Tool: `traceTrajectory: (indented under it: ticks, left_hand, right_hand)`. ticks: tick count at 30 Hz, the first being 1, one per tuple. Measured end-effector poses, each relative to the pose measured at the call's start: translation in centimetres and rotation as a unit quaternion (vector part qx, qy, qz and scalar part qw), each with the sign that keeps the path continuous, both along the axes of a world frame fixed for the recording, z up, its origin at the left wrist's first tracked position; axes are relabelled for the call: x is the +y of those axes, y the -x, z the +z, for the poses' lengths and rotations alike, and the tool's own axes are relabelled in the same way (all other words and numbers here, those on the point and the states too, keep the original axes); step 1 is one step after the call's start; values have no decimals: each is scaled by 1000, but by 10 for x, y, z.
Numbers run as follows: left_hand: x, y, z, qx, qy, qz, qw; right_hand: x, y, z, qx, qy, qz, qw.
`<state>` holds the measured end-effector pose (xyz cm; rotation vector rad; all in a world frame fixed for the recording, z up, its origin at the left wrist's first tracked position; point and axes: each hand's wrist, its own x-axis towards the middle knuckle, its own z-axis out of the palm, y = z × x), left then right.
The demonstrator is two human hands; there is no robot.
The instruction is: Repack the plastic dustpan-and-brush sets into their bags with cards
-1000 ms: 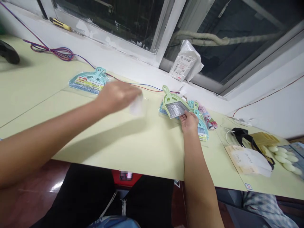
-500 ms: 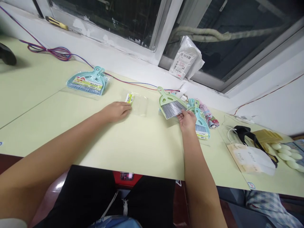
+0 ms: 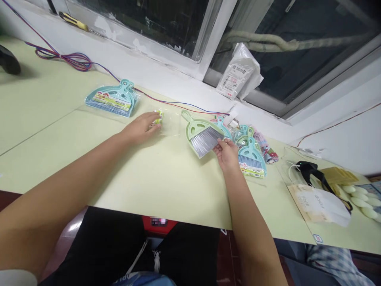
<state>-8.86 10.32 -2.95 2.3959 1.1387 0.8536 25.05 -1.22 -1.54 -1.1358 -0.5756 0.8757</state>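
My right hand (image 3: 227, 154) grips the lower right edge of a light green dustpan (image 3: 190, 135) that has a small brush with grey bristles (image 3: 205, 141) nested in it. The pan is tilted, its handle pointing up and left. Between the thumb and fingers of my left hand (image 3: 142, 128) is the labelled end of a clear plastic bag (image 3: 171, 122), flat and see-through. Beyond the right hand lies a blue dustpan and brush set (image 3: 251, 157) in wrapping, with more blue and green sets behind it. Another wrapped blue dustpan set (image 3: 111, 99) lies at the left.
Thin red and blue cables (image 3: 76, 61) run along the wall. A screwdriver (image 3: 74, 22) and a white package (image 3: 236, 75) sit on the window ledge. At the right are a printed paper bag (image 3: 320, 204), a black strap (image 3: 315, 174) and pale green rounded pieces (image 3: 361, 198).
The green dustpan in my right hand has come left, toward the bag. My left hand has shifted up a little and drawn the plastic bag slightly left. The view has tilted slightly.
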Motion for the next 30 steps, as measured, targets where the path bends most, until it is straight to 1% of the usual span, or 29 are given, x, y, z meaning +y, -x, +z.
traceTrajectory:
  ticks: [1,2,3,4,5,6,7,8,11,13,14,15,16,17,18,19,20,23,25,27,30]
  left_hand:
    - [-5,-5,4,-80,35,16,996]
    - [-11,-10,8,-161,91,23,983]
    - [-17,-16,12,-233,162,16,959]
    - [-22,-21,15,-283,237,-8,929]
    - [-28,-27,17,-317,298,-34,900]
    - [-32,-31,18,-340,337,-53,876]
    - [-36,-35,18,-357,357,-64,861]
    - [-38,-38,18,-373,359,-62,853]
    - [-42,-43,16,-403,336,-25,851]
    - [-42,-44,15,-406,326,-9,853]
    - [-43,-44,16,-407,321,-2,855]
    - [-44,-45,16,-408,314,4,857]
    - [-46,-46,18,-406,307,8,860]
    - [-49,-48,20,-403,299,9,865]
    - [-53,-50,22,-398,290,6,870]
    - [-58,-52,24,-390,280,-4,877]
    - [-64,-55,26,-381,270,-22,884]
    - [-83,-66,31,-356,245,-101,896]
    - [-94,-72,32,-351,235,-136,896]
    - [-102,-76,33,-356,227,-143,895]
    - [-106,-79,32,-362,215,-135,897]
  right_hand:
    - [-2,7,0,3,3,17,1000]
    - [-4,15,0,8,6,36,999]
    - [-6,23,-1,13,6,57,998]
    - [-8,31,-1,17,2,79,997]
    - [-11,39,-2,18,-4,101,995]
    - [-13,46,-3,16,-8,119,993]
    - [-16,53,-5,13,-10,134,991]
    - [-17,58,-7,8,-9,146,989]
    - [-18,67,-14,-10,11,165,986]
    - [-18,67,-16,-44,43,159,985]
    - [-18,66,-15,-81,53,138,986]
    - [-19,65,-13,-134,49,103,984]
    - [-22,64,-10,-200,29,60,977]
    - [-26,65,-5,-270,-6,17,963]
    - [-31,66,0,-337,-51,-16,940]
    - [-37,69,6,-392,-91,-26,915]
    - [-42,73,12,-434,-121,-13,892]
    - [-57,90,22,-543,-171,76,819]
    - [-61,101,23,-593,-182,90,779]
    - [-61,106,22,-617,-175,74,764]
    - [-61,107,22,-625,-144,64,764]
